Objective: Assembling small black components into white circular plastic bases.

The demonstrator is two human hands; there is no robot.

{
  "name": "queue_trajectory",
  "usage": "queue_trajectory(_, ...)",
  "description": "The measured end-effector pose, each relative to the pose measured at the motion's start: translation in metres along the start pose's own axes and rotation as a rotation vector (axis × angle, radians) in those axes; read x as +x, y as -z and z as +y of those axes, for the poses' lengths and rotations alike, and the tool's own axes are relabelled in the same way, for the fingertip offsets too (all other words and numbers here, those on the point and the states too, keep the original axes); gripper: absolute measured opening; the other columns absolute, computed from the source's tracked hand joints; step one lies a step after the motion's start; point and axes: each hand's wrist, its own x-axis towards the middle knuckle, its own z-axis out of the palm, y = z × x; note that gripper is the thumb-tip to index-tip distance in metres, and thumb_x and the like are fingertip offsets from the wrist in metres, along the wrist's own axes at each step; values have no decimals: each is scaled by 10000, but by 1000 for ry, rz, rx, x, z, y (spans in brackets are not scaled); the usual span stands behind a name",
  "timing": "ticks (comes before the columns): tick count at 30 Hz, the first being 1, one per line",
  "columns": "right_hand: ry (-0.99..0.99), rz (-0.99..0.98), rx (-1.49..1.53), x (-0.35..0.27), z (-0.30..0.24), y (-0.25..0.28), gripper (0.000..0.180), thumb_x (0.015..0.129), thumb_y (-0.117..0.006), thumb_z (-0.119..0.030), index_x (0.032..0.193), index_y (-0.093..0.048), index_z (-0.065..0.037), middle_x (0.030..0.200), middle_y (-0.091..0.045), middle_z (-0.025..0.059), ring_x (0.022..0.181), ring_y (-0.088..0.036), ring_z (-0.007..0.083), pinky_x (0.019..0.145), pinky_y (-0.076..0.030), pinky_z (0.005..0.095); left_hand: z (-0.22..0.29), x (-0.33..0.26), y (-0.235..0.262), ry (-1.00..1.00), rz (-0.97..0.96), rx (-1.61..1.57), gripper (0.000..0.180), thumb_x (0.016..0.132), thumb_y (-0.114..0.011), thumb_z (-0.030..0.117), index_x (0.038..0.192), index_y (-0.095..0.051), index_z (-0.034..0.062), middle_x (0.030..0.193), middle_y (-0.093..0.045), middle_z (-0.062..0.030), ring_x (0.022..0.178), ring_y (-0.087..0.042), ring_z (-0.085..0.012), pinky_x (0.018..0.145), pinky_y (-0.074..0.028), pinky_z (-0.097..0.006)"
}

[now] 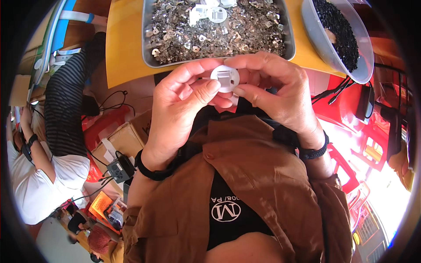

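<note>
Just in front of the tray's near edge, I hold a small round white plastic piece (225, 79) with a greyish, rectangular part at its centre. My left hand (177, 98) pinches its left side, the thumb lying over the rim. Fingers and thumb of my right hand (280, 90) close on the opposite side. Beyond them, a metal tray (146, 44) contains a heap of tiny shiny metal pieces (184, 41). Several similar white plastic pieces (217, 14) rest on top of that heap.
A yellow tabletop (124, 52) carries the tray. At the right, a translucent plastic bowl (318, 55) of small black parts (335, 33) overhangs the edge. Cardboard boxes (125, 140) and cables are at lower left, near another person (52, 175). Red stools (372, 144) stand right.
</note>
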Motion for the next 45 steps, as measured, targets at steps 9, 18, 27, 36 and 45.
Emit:
queue_trajectory(9,278,140,-825,47,8,22,169,739,-663,-74,906,-674,-101,756,-611,37,591,-558,142,531,-451,262,-1,-4,7,-34,133,-38,300,879,-574,72,1154,-520,-34,1000,-598,-146,803,-629,-185,702,-544,-298)
queue_trajectory(18,446,-33,-1084,74,21,4,129,722,-658,-130,850,-655,-121,772,-584,54,721,-603,261,624,-485,359,3,-7,8,-20,160,-30,291,874,-584,80,1137,-522,-27,961,-598,-126,768,-620,-172,669,-534,-281)
queue_trajectory(27,431,-115,-1087,83,25,9,108,724,-644,-113,832,-644,-116,770,-597,55,742,-607,271,626,-487,356,1,-6,11,-21,151,-39,282,875,-584,85,1129,-524,-22,966,-602,-121,769,-621,-169,677,-534,-283)
queue_trajectory(36,416,-4,-995,78,24,28,97,755,-630,-109,849,-648,-128,765,-594,43,710,-605,256,623,-483,353,-1,-5,10,-17,134,2,292,893,-543,77,1169,-506,-14,1002,-594,-112,812,-602,-162,675,-534,-283)
queue_trajectory(45,478,-84,-1116,85,30,20,76,736,-634,-134,807,-636,-106,768,-600,45,717,-604,271,622,-487,358,1,-3,5,-29,149,-24,280,874,-581,77,1131,-528,-23,968,-603,-121,777,-618,-165,670,-536,-281)
